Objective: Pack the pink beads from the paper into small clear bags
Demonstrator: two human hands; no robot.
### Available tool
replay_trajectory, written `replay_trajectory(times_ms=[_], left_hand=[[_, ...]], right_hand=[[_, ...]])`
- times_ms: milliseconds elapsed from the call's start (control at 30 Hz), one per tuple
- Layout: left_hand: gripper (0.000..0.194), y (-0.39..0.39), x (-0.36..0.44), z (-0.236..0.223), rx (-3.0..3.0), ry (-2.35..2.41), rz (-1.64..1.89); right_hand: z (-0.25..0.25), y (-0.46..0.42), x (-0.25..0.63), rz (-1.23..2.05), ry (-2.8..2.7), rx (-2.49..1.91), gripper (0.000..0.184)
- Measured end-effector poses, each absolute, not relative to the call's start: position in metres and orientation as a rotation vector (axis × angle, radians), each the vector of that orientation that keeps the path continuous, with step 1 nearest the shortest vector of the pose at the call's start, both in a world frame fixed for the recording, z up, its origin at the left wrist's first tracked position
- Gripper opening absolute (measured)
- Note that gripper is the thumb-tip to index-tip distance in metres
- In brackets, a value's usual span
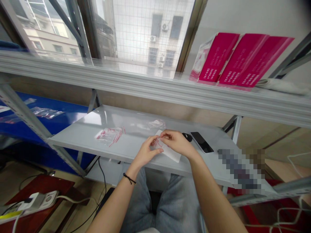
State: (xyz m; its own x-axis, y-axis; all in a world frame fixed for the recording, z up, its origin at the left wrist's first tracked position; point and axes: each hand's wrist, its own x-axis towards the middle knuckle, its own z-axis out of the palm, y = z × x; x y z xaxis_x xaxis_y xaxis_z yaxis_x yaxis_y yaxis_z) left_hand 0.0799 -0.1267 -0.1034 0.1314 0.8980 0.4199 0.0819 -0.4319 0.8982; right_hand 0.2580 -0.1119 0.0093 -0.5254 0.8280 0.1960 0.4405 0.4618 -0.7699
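Seated at a steel shelving unit, a person in pale grey jeans (175, 207) works with both bare hands raised over the shelf, a black cord bracelet (129, 178) on the left wrist. The left hand (145, 152) is half closed, its fingers curled in toward a small clear plastic bag with red print (156, 143). The right hand (176, 142) arches over it, with thumb and forefinger pinched at the bag's upper edge. The fingers hide how firmly either hand has hold. The bag sits over a white rectangular card (171, 153), which lies flat on the pale grey metal shelf (126, 119).

At this moment, one bag is in the hands, while a crumpled clear bag with red markings (109, 136) lies to the left and another (156, 123) lies farther back, both apart from the hands. To the right are a small black oval object (187, 137) and a black smartphone (201, 142), then a pixelated patch (240, 170) that hides what lies beneath. On the shelf above, magenta boxes (243, 61) lean in a row before a wire-mesh window (145, 32).
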Motion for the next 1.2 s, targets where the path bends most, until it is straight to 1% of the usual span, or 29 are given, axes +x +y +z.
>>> replay_trajectory(times_ms=[200,467,600,700,933,1200], left_hand=[[0.054,-0.129,0.081,-0.097,1.688,0.971,1.361],[0.053,-0.132,0.081,-0.093,1.646,1.011,1.344],[0.048,-0.131,0.081,-0.094,1.650,1.045,1.351],[0.047,-0.130,0.081,-0.095,1.645,1.041,1.354],[0.046,-0.131,0.082,-0.094,1.628,1.030,1.354],[0.047,-0.130,0.082,-0.096,1.658,1.056,1.338]], right_hand=[[0.008,-0.112,0.251,0.700,-2.244,-1.108,0.014],[0.004,-0.103,0.262,0.624,-2.224,-1.107,0.020],[-0.016,-0.073,0.288,0.525,-2.215,-1.281,0.026],[-0.038,-0.059,0.306,0.459,-2.243,-1.364,0.027],[-0.076,-0.066,0.315,0.340,-2.346,-1.297,0.038],[-0.083,-0.059,0.320,0.251,-2.347,-1.277,0.032]])
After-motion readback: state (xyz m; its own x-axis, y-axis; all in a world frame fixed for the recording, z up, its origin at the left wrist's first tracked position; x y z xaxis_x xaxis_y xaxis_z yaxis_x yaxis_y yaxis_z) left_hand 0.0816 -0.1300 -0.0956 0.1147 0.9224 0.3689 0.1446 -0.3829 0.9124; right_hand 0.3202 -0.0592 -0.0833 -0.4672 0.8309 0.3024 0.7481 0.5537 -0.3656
